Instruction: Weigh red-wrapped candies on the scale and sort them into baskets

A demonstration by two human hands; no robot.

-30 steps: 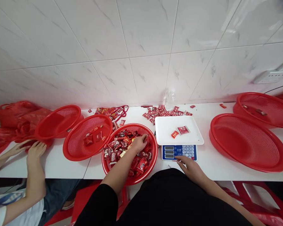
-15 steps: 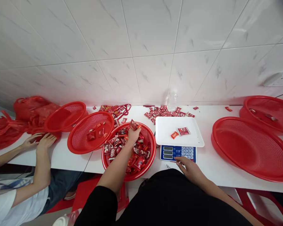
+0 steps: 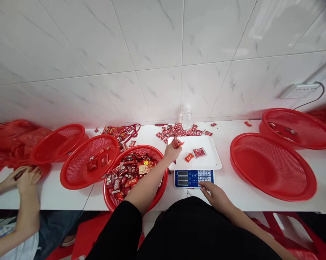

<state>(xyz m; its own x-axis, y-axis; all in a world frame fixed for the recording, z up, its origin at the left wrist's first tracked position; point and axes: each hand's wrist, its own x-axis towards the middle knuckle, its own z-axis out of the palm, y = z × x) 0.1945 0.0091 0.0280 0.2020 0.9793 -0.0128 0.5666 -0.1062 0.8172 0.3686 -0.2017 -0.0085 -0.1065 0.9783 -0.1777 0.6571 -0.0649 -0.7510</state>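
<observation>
My left hand (image 3: 172, 151) is closed on small red wrapped candies (image 3: 178, 143), over the left side of the white scale tray (image 3: 206, 161). On that tray lie an orange-red wrapped candy (image 3: 189, 157) and a larger dark red packet (image 3: 199, 152). Beneath my left forearm stands a red basket (image 3: 163, 187) heaped with wrapped candies and snacks (image 3: 129, 173). My right hand (image 3: 215, 195) holds nothing; its fingers are apart, with the fingertips at the lower edge of the blue scale keypad (image 3: 204, 177).
Small red packets (image 3: 176, 130) lie in a pile behind the tray, near a clear plastic bottle (image 3: 187, 117). Red baskets stand left (image 3: 89, 178) and right (image 3: 273, 195). A co-worker's hands (image 3: 29, 177) are at the far left beside red bags (image 3: 16, 139).
My left hand has moved right, from above the full basket to over the tray, carrying candies. My right hand stays by the keypad. The whole view has shifted.
</observation>
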